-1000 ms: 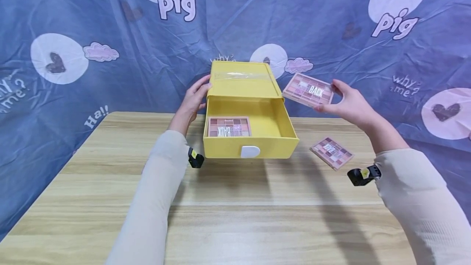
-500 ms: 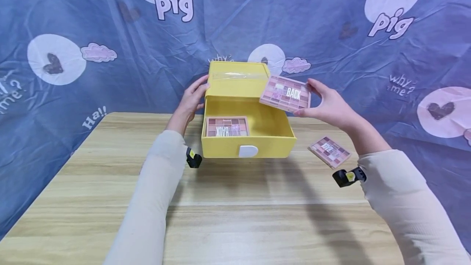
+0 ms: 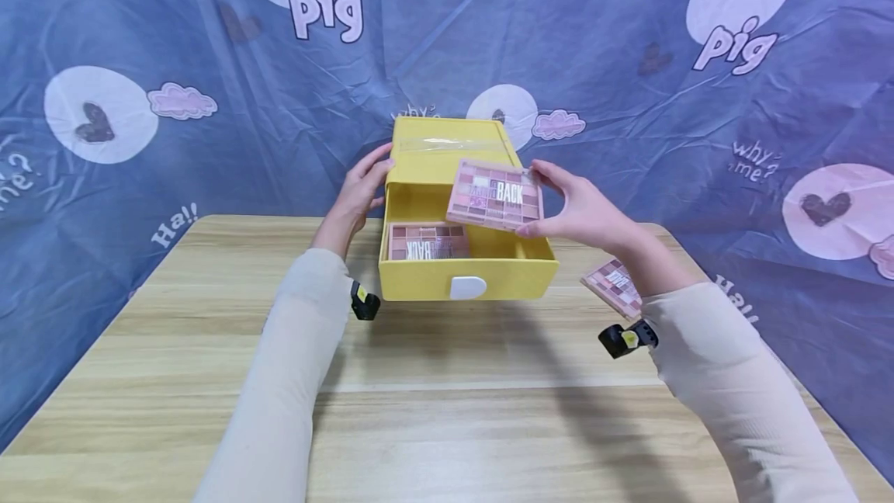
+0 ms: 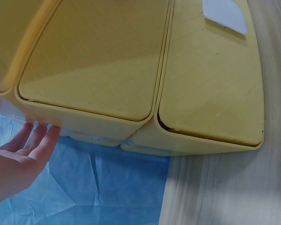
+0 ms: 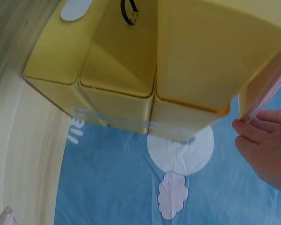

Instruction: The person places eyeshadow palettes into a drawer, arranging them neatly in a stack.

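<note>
Yellow walls of a pulled-out drawer [image 3: 408, 282] hide the near edge of one makeup palette [image 3: 428, 239], which lies inside at the left; the drawer's bare floor shows to its right. Above that stretch, the right hand [image 3: 583, 212] pinches a second palette [image 3: 494, 194] by its right end, thumb below and fingertips above, tilted with its face toward the head camera. It covers part of the drawer's back and right side, and whether it touches the drawer I cannot tell. In the right wrist view it is cut off at the border and seen nearly edge-on. The left hand [image 3: 356, 196], fingers extended and holding nothing, touches the left side of the cabinet [image 3: 447, 169]; the left wrist view crops that hand. A third palette [image 3: 613, 286] lies on the table [image 3: 433, 433] to the right, just beside the cabinet, its right part hidden by the right forearm. The lower drawers show only from the wrists. Behind the cabinet, blue cloth [image 3: 244, 45] hangs near; in front, wood spreads broadly between the sleeves.
</note>
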`<state>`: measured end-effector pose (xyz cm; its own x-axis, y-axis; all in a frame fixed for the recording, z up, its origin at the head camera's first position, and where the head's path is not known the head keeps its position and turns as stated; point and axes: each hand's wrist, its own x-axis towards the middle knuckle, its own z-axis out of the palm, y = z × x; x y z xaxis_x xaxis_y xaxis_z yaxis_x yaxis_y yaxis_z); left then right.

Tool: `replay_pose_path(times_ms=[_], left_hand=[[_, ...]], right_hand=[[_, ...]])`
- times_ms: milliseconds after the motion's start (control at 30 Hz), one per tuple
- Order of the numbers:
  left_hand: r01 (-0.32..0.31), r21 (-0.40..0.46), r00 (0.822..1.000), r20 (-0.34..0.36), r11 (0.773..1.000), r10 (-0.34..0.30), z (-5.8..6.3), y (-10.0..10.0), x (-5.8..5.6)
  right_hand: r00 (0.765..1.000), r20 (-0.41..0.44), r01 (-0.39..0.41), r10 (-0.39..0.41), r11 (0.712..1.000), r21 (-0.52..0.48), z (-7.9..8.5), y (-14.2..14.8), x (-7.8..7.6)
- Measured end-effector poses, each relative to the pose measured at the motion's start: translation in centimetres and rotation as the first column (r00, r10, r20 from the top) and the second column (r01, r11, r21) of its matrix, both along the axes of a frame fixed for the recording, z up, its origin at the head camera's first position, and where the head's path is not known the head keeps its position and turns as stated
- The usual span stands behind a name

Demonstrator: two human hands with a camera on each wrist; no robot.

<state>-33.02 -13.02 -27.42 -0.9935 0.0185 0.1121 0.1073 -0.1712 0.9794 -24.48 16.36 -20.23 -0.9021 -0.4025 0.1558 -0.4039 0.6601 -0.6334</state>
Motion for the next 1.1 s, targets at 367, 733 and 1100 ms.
replay_pose_path(times_ms=[367,733,1100], left_hand=[[0.001,0.005,1.0,-0.007,1.0,-0.001,0.0,0.0,-0.1],[0.003,0.013,1.0,-0.016,1.0,-0.003,-0.3,0.0,-0.3],[0.002,0.022,1.0,-0.016,1.0,-0.001,-0.2,0.1,-0.2]], right_hand=[[0.998,-0.029,-0.049,0.052,0.995,0.087,-0.4,-1.4,0.4],[0.993,-0.066,-0.089,0.097,0.989,0.117,-0.7,-2.7,0.8],[0.986,-0.004,-0.165,0.166,0.982,0.092,-0.8,-3.6,0.2]])
